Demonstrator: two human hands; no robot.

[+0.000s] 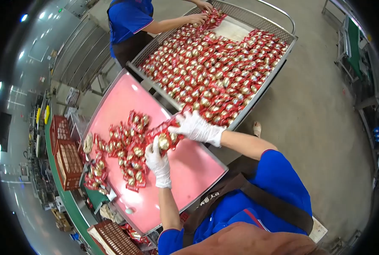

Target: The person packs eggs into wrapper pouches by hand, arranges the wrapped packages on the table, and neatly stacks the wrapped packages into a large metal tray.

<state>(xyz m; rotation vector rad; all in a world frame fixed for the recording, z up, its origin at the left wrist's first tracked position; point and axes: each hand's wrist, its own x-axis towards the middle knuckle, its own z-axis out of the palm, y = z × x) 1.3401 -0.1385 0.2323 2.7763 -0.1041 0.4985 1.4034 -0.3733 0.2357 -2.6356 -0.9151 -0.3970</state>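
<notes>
My left hand (158, 165), in a white glove, is closed on a red-and-gold wrapped packet (164, 142) with a rounded, egg-like gold middle. My right hand (199, 128), also gloved, has its fingers bent over the red wrapper of packets beside it, at the edge of the pink table (189, 174). More packets of the same kind lie in a loose heap (132, 155) under and left of my hands. Just beyond my right hand stands a metal mesh-sided tray (293, 42) thickly covered with such packets (215, 72).
Across the tray, a co-worker in a blue shirt (132, 19) reaches both hands into the packets. Brown crates (68, 163) line a green conveyor (72, 208) at the left. A small pale round object (129, 211) lies on the pink table's near left.
</notes>
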